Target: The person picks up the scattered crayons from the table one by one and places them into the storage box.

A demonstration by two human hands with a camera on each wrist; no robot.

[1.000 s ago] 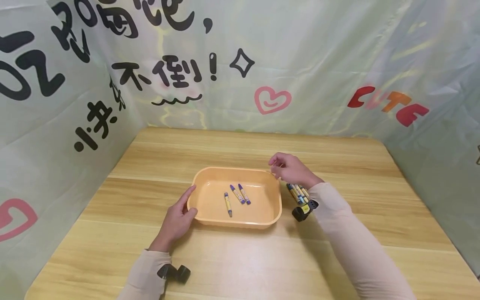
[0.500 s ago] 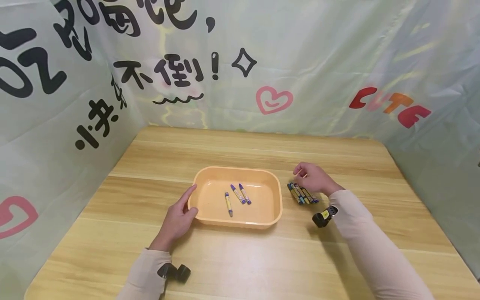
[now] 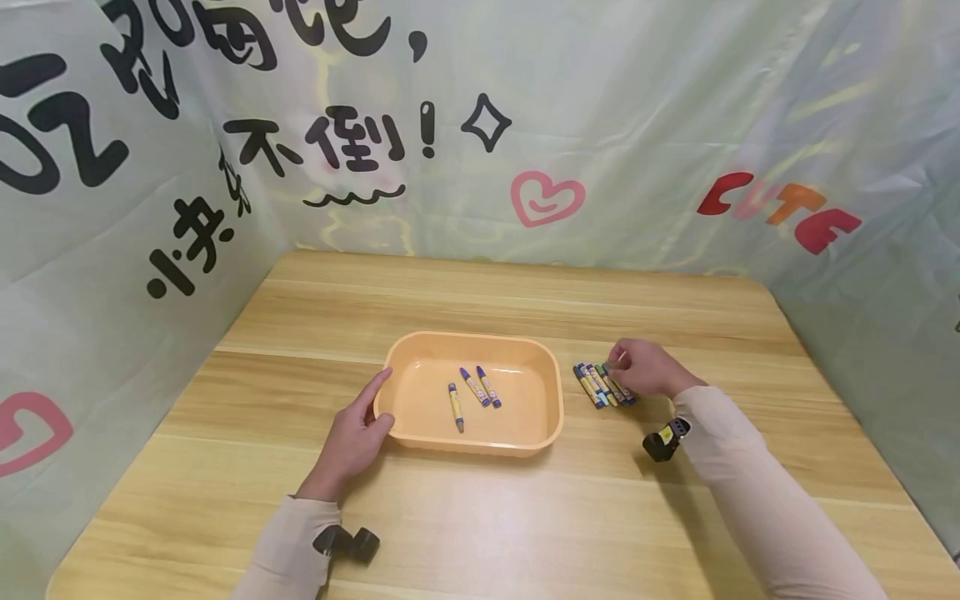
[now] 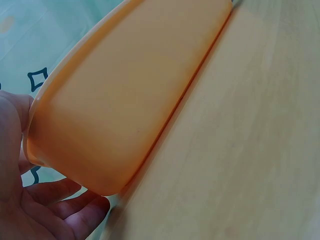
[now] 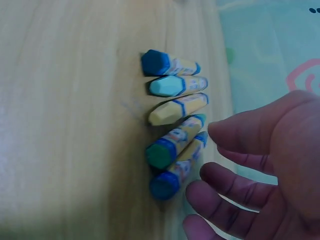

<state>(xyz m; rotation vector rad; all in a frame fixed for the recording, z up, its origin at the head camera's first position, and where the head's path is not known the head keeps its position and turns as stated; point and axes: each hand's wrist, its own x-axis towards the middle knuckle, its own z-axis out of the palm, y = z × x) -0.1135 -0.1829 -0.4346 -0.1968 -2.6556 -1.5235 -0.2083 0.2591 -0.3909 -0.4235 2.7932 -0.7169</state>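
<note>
My left hand (image 3: pixel 354 440) grips the left end of a peach-orange plastic tray (image 3: pixel 525 446), thumb over the rim. In the left wrist view its fingers (image 4: pixel 90 215) lie against the outside wall, close to the table. Three crayons in yellowish wrappers lie inside, two with purple tips (image 3: pixel 489 387) and one greyish-tipped (image 3: pixel 456 408). Right of the tray, my right hand (image 3: pixel 647 367) is over a row of several crayons (image 3: pixel 592 387). In the right wrist view its thumb and loosely bent fingers are right by the far ends of a green crayon (image 5: pixel 175 142) and a dark blue crayon (image 5: pixel 177 170).
A wooden table (image 3: pixel 465 525) carries everything. Printed fabric walls (image 3: pixel 637 108) with black lettering and hearts enclose its back and sides. Each wrist wears a black camera (image 3: pixel 663 440).
My right hand has moved from the tray's right rim rightward and down to the crayon row, uncovering more of it. The left hand and the tray have stayed in place.
</note>
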